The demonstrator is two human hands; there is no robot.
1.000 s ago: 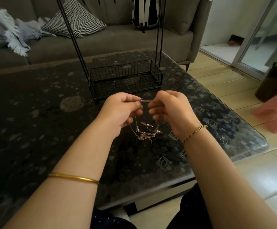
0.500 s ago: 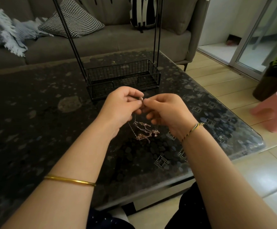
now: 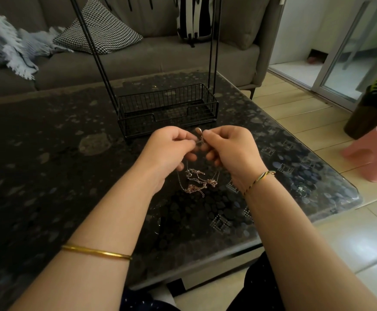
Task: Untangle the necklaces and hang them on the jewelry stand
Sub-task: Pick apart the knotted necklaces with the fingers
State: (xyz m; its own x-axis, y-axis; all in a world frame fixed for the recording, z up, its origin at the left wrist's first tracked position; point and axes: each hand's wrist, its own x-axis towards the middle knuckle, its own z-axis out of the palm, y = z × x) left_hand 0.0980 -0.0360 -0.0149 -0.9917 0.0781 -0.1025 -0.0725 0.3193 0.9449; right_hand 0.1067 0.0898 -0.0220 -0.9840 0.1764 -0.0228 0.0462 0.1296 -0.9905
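Together, both hands (image 3: 203, 149) pinch tangled necklaces (image 3: 197, 181) above table (image 3: 48, 176).

Both forearms are reaching forward toward twelve o'clock, converging at the centre. The left hand (image 3: 169, 149) and right hand (image 3: 230, 149) are meeting knuckle to knuckle, fingers (image 3: 207, 134) curling inward and pinching together at their tips, wrists angling slightly downward.

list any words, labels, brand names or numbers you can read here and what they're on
None. No readable text shows on the stand, the necklaces, the table, the cushions or the pink stool. The table's markings are patterns, not letters.
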